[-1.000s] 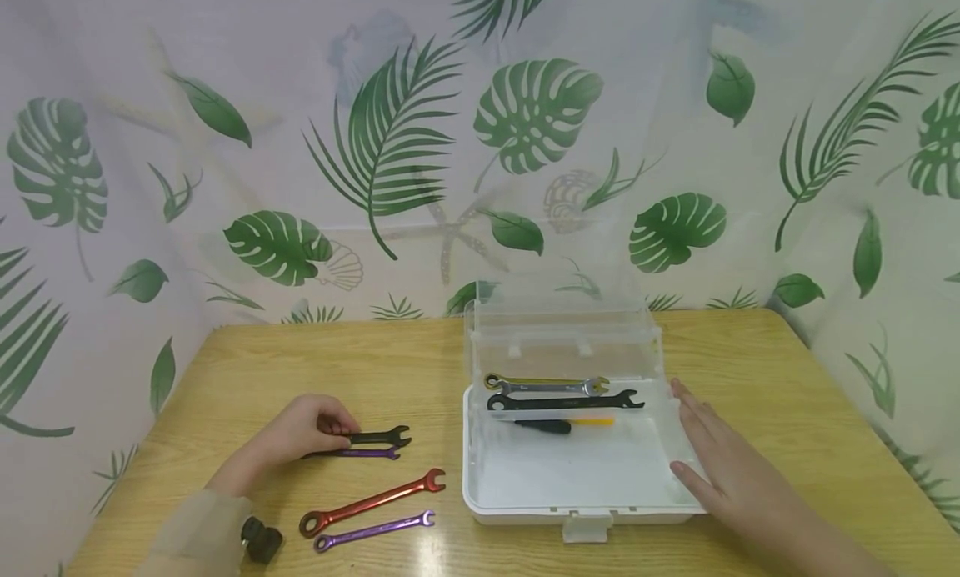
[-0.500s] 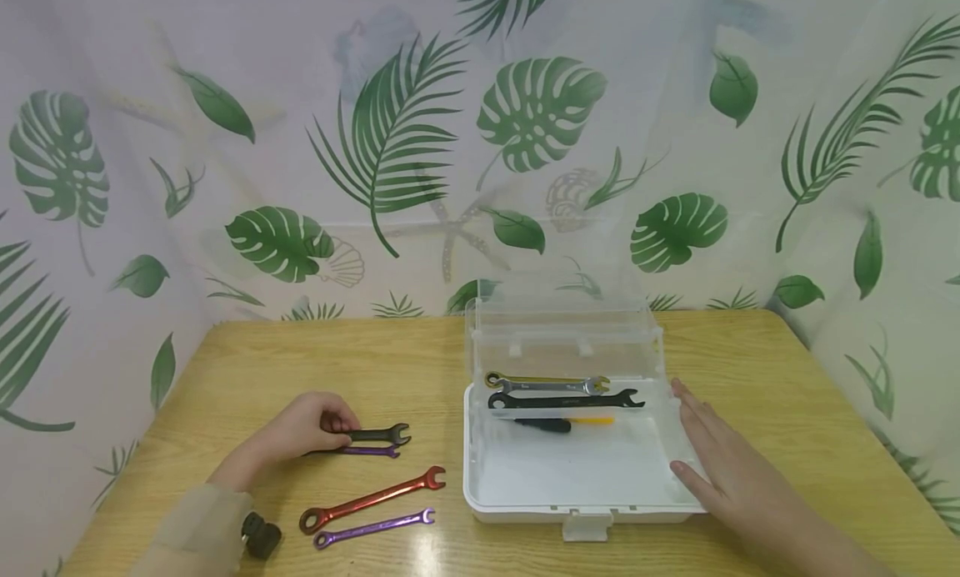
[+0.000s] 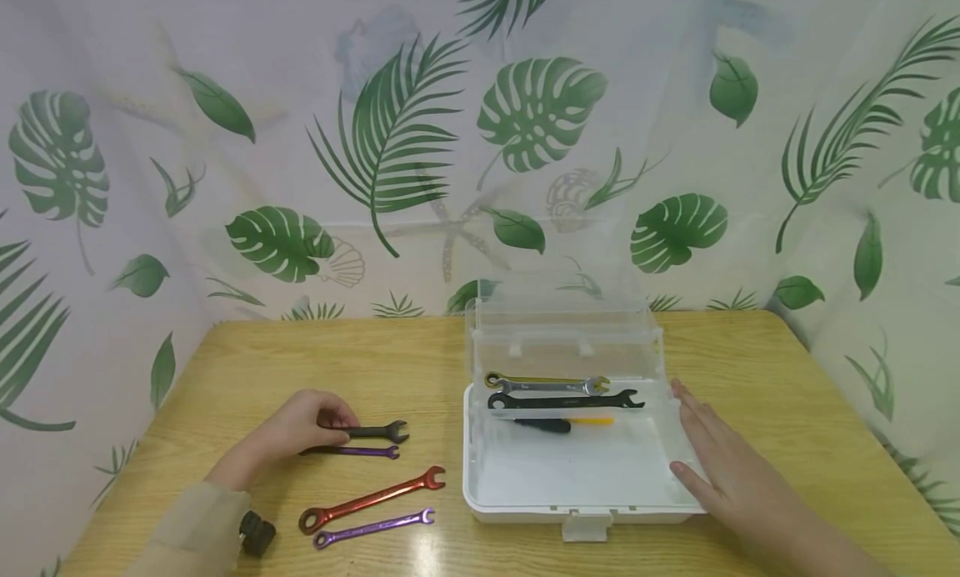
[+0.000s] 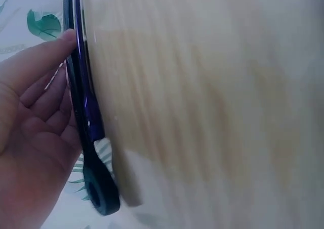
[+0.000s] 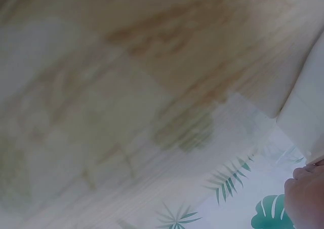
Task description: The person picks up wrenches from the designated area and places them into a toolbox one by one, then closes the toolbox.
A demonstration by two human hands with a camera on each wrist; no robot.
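My left hand [image 3: 339,427] pinches the handle of a short black wrench [image 3: 378,432] at the table's left. In the left wrist view its fingers [image 4: 35,72] lie along a dark wrench [image 4: 86,112]. Just in front of the black wrench lies a small purple wrench [image 3: 360,452]. My right hand [image 3: 705,448] rests flat and straight against the right wall of an open white box [image 3: 577,510]. The right wrist view catches only the edge of that hand [image 5: 304,198] and a box corner [image 5: 310,107].
In the box lie a silver wrench [image 3: 547,384], a long black wrench [image 3: 566,400] and a black-handled screwdriver [image 3: 558,425]; its clear lid [image 3: 562,327] stands upright. A red wrench [image 3: 371,501] and another purple wrench [image 3: 373,528] lie near the front edge of the wooden table [image 3: 390,360].
The black wrench has shifted slightly up and away from the small purple one in my left hand's pinch. The right hand has stayed put.
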